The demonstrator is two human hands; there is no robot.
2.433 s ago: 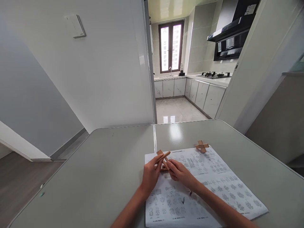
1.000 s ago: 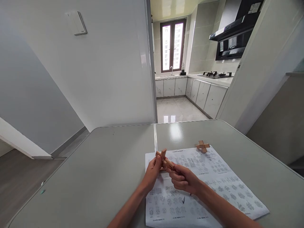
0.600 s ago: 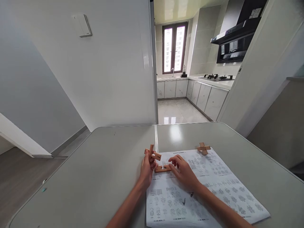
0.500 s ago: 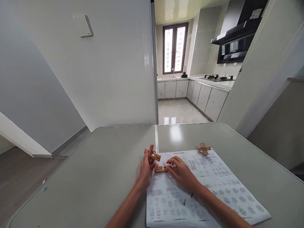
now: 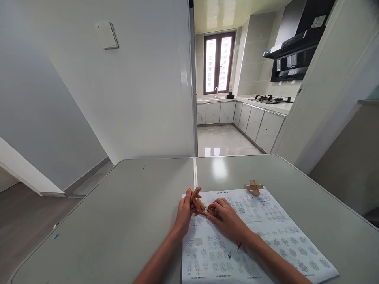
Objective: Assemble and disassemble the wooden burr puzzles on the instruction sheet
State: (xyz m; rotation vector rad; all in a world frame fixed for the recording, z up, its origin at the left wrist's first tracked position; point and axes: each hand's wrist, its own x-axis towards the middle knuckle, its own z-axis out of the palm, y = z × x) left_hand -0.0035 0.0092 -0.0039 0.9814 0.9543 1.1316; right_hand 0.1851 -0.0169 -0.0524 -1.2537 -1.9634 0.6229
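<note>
Crossed wooden puzzle pieces [image 5: 199, 204], one with a dark mark on its face, are gripped by my left hand [image 5: 184, 211] above the left edge of a printed sheet [image 5: 213, 258]. Close beside it, my right hand [image 5: 225, 217] pinches the end of a notched wooden puzzle piece [image 5: 211, 212] lying low over the paper. The pieces in both hands meet or overlap; whether they interlock I cannot tell. Fingers hide part of each piece. Rows of small puzzle drawings cover the sheet.
An assembled wooden cross puzzle [image 5: 254, 187] stands at the sheet's top right corner. Under everything is a grey-green table [image 5: 133, 221] with a seam down its middle. A small teal bit [image 5: 55, 236] lies near the left edge. Beyond the table, a doorway opens on a kitchen.
My left hand has tilted its crossed pieces down and to the right, bringing them against the notched piece. My right hand stays nearly in place, still on that piece.
</note>
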